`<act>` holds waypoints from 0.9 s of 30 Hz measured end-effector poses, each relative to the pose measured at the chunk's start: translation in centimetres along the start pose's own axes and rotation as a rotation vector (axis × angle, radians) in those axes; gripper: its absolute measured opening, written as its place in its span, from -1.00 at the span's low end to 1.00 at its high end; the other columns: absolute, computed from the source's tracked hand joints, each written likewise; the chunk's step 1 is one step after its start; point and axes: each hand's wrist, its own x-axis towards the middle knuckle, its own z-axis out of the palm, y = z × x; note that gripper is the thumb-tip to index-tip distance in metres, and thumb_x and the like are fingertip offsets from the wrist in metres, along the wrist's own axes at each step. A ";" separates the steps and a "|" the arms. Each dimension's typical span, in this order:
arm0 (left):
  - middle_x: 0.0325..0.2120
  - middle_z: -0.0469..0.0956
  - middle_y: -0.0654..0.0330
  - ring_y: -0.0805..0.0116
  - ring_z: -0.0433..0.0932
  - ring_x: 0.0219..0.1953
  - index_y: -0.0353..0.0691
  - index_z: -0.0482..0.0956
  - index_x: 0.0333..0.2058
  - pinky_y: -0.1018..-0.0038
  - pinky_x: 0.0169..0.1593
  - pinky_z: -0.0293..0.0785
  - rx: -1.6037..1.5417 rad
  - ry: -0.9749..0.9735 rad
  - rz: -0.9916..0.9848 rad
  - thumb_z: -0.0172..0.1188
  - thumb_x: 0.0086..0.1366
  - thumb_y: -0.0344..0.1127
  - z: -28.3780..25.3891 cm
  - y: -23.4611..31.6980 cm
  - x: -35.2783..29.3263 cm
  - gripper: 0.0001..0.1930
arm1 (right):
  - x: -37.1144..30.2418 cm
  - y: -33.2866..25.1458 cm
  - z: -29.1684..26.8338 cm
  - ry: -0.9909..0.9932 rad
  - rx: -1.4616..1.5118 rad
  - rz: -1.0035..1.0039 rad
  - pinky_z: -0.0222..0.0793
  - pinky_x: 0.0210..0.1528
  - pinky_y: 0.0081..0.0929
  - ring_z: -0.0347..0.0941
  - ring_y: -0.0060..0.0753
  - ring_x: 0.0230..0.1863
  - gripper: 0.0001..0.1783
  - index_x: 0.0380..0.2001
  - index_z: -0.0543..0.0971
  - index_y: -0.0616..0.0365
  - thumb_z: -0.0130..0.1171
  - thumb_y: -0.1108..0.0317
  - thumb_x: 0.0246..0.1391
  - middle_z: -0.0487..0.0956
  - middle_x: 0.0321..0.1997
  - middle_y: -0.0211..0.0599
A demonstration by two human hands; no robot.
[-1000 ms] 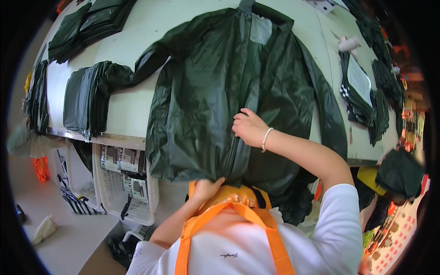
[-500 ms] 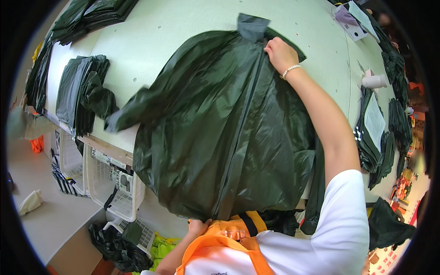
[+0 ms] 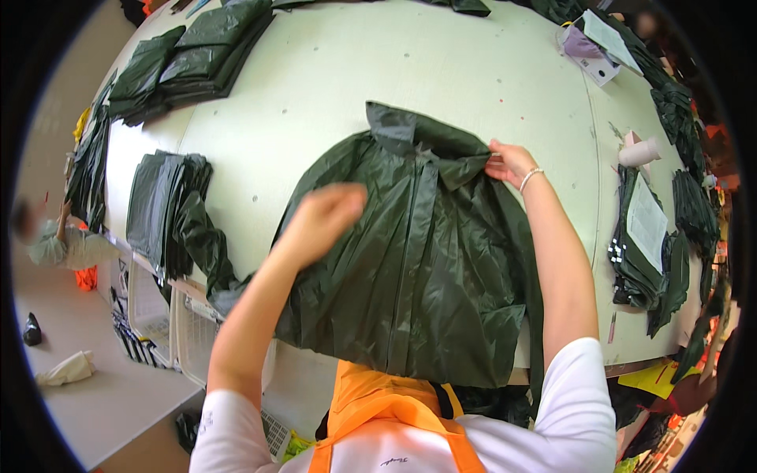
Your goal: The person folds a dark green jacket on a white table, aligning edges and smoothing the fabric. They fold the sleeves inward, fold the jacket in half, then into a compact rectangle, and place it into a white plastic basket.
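Observation:
A dark green rain jacket [image 3: 410, 260] lies front up on the pale table, its collar [image 3: 434, 142] pointing away from me and its hem hanging at the near edge. A front flap runs down its middle. My right hand [image 3: 511, 164], with a beaded bracelet at the wrist, pinches the right end of the collar. Over the jacket's left shoulder is my left hand [image 3: 327, 217], smeared by motion; its fingers are too blurred to read. The jacket's left sleeve is partly hidden behind my left forearm.
Folded dark green garments are stacked at left [image 3: 165, 209] and far left [image 3: 197, 63]. To the right lie a white roll [image 3: 640, 151], more garments with a paper sheet [image 3: 645, 221], and a small box [image 3: 591, 59]. White baskets [image 3: 197, 339] stand below the table's left edge. Another person [image 3: 67, 240] is at far left.
The jacket has come down flatter and nearer, its collar now spread to the right. My left hand has left the hem and risen over the left shoulder. My right hand has shifted to the collar end.

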 end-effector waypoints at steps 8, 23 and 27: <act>-0.35 0.61 0.01 0.09 0.57 -0.23 -0.23 0.64 -0.27 0.31 -0.12 0.47 0.620 0.211 -0.044 0.29 0.00 -0.05 -1.3 -5.3 22.4 -0.60 | -3.2 -2.9 1.4 -0.064 0.023 -0.015 0.41 -0.22 -0.62 0.44 -0.58 -0.33 -0.79 -0.24 0.52 0.18 0.21 0.34 0.08 0.55 -0.35 -0.42; -0.81 0.43 0.14 0.42 0.40 -0.85 -0.27 0.45 -0.61 0.53 -0.74 0.28 0.280 -0.199 -0.125 0.15 0.12 -0.29 -3.9 4.2 24.7 -0.79 | -0.9 -10.2 3.5 0.432 -1.193 -0.591 0.36 -0.44 -0.28 0.44 -0.13 -0.54 -0.96 -0.65 0.44 0.15 0.09 0.49 -0.29 0.51 -0.61 -0.14; -0.64 0.55 0.11 0.44 0.50 -0.70 -0.33 0.48 -0.47 0.61 -0.64 0.38 -0.214 -0.023 -0.391 0.11 0.15 -0.37 -2.8 1.1 26.9 -0.87 | 1.9 -8.1 5.5 0.601 -0.833 -0.686 0.24 -0.53 -0.33 0.37 -0.22 -0.60 -0.90 -0.63 0.43 0.09 -0.01 0.55 -0.28 0.45 -0.69 -0.25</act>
